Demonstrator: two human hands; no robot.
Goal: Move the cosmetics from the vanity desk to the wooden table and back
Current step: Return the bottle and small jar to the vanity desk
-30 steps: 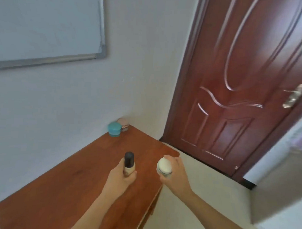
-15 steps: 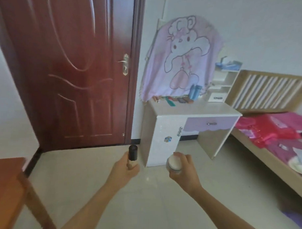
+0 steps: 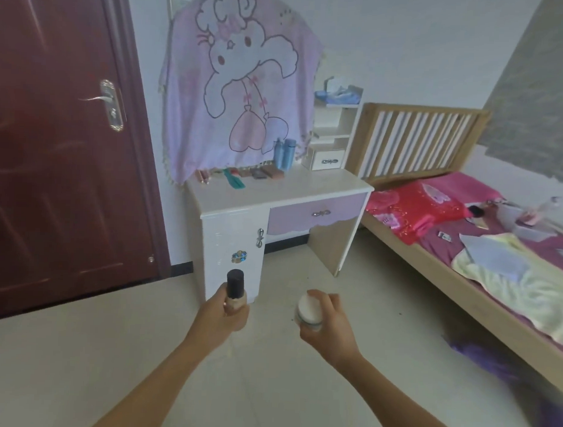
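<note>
Vanity desk point(image 3: 290, 188) is brought closer, mid-frame; bottle point(image 3: 235, 285) is gripped by left hand point(image 3: 225, 316), jar point(image 3: 308, 310) by right hand point(image 3: 329, 325); return leg judged unfinished.

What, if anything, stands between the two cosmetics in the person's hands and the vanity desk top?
Nothing visible. Only bare floor lies between the bottle, the jar and the desk, whose front part is bare.

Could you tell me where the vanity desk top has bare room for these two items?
The white vanity desk top is bare along its front half. Its back edge is crowded: teal comb, brown compacts, two blue bottles beside the small white drawer unit.
</note>
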